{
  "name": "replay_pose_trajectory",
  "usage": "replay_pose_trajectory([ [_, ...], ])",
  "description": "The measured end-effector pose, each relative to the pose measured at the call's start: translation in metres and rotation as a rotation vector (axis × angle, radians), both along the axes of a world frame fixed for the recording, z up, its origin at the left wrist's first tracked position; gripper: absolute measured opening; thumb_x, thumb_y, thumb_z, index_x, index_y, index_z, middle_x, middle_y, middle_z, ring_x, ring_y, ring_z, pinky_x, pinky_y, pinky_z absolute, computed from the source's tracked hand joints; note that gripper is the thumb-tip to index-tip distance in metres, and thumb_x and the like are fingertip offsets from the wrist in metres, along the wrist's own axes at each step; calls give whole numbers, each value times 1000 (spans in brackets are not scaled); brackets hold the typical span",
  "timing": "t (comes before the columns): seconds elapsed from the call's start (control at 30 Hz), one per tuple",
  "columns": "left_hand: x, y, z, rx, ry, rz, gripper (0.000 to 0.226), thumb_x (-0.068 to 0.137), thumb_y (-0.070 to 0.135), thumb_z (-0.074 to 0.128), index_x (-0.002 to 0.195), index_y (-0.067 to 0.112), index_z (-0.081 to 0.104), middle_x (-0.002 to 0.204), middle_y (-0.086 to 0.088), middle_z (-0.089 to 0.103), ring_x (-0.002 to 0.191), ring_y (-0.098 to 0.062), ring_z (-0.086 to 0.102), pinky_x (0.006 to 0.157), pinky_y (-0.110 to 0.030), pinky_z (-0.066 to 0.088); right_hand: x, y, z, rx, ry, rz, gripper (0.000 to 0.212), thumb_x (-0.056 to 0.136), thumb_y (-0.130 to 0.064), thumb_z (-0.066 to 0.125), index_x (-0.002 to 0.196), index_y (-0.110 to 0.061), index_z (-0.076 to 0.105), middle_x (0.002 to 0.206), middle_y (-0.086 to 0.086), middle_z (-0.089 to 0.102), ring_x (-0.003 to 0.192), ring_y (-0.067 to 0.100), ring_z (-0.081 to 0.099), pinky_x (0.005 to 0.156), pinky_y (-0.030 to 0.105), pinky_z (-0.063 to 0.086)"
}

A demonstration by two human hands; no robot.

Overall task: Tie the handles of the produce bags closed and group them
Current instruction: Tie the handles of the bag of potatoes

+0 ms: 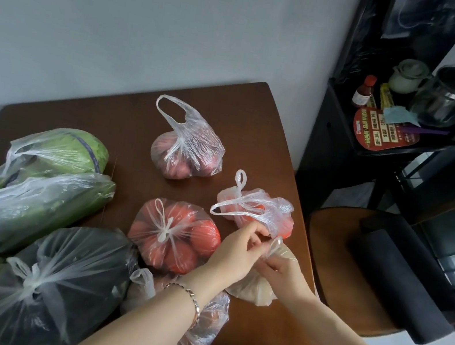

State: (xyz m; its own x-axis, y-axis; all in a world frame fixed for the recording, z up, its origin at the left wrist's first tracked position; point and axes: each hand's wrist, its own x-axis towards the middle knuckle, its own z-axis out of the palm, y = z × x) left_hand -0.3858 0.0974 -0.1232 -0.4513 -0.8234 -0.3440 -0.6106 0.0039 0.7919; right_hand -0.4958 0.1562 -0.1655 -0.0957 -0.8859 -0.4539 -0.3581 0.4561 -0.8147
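Observation:
Several clear plastic produce bags lie on a brown wooden table (126, 121). My left hand (240, 247) and my right hand (282, 270) both pinch the handles of a small bag of pale produce (257, 290) near the table's right edge. Just behind it sits an untied bag of red produce (256, 208) with loose handle loops. A knotted bag of tomatoes (172, 235) lies left of my hands. A bag of reddish round produce (188, 147) stands farther back, its handles upright. A knotted bag of dark vegetables (55, 282) is at the front left.
Bags of green cabbage (65, 153) and long green vegetables (25, 206) fill the table's left side. Another clear bag (202, 326) lies under my left forearm. A wooden chair (336, 252) stands right of the table, beside a black shelf (348, 133) holding a kettle, jar and bottle.

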Motion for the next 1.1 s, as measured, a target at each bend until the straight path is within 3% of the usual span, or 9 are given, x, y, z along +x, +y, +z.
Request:
replay_pose_trajectory([
  [0.07, 5, 5, -5, -95, -184, -141, 27, 93, 33, 51, 117, 21, 50, 103, 1, 61, 97, -15, 57, 86, -29, 46, 0, 0, -1, 37, -64, -69, 21, 90, -9, 52, 89, 3, 69, 80, 19, 65, 71, 18, 54, 68, 31, 43],
  [0.17, 8, 12, -12, -202, -230, -174, 25, 94, 31, 49, 107, 11, 57, 107, -6, 59, 102, -20, 54, 93, -33, 45, -1, -1, -2, 60, -62, -94, 21, 89, -10, 53, 81, 0, 69, 78, 17, 65, 71, 17, 56, 70, 34, 47],
  [0.27, 10, 10, -17, -180, -182, -97, 23, 92, 31, 54, 98, 9, 59, 99, -2, 54, 91, -16, 55, 81, -20, 43, -5, -1, 0, 51, -95, -181, 17, 88, -13, 58, 78, -14, 72, 74, 6, 68, 71, 17, 62, 70, 25, 51],
  [0.37, 12, 7, -21, -152, -154, -61, 18, 91, 26, 57, 90, 9, 60, 91, 3, 50, 81, -11, 51, 71, -13, 37, -8, -1, -1, 55, -147, -277, 15, 85, -18, 63, 83, -10, 75, 71, 2, 70, 70, 15, 66, 71, 23, 55],
  [0.5, 16, 7, -28, -146, -165, -44, 17, 90, 20, 58, 86, 5, 62, 87, 1, 49, 75, -12, 49, 64, -10, 35, -6, -1, -3, 44, -172, -344, 14, 84, -15, 65, 81, -5, 74, 67, 2, 69, 61, 12, 64, 60, 11, 54],
  [0.7, 9, 10, -28, -122, -148, -86, 24, 92, 23, 55, 99, 5, 69, 98, -12, 62, 90, -23, 62, 82, -29, 47, 0, -4, -4, -14, -49, -365, 19, 87, -17, 62, 73, -11, 73, 71, 12, 70, 71, 26, 65, 73, 35, 53],
  [0.9, 8, 8, -30, -18, -125, 14, 21, 88, 20, 60, 93, 3, 71, 93, -11, 68, 81, -15, 57, 76, -23, 43, 3, -6, 0, -38, 21, -372, 6, 85, -22, 64, 86, -17, 62, 68, 2, 66, 60, 13, 60, 63, 32, 53],
  [1.0, 7, 2, -31, 49, -164, 109, 20, 85, 23, 65, 91, 6, 73, 88, -8, 71, 78, -15, 58, 74, -26, 46, 3, -4, 2, -25, -36, -390, 41, 81, -21, 69, 106, -27, 37, 78, 1, 67, 69, 10, 63, 60, 17, 50],
  [1.1, 8, -7, -30, 112, -213, 111, 26, 82, 29, 69, 98, 9, 73, 96, -6, 72, 83, -13, 58, 73, -24, 42, -1, 2, 3, -139, -5, -237, 43, 79, -15, 71, 107, -31, 42, 81, 1, 68, 74, 6, 63, 64, 18, 54],
])
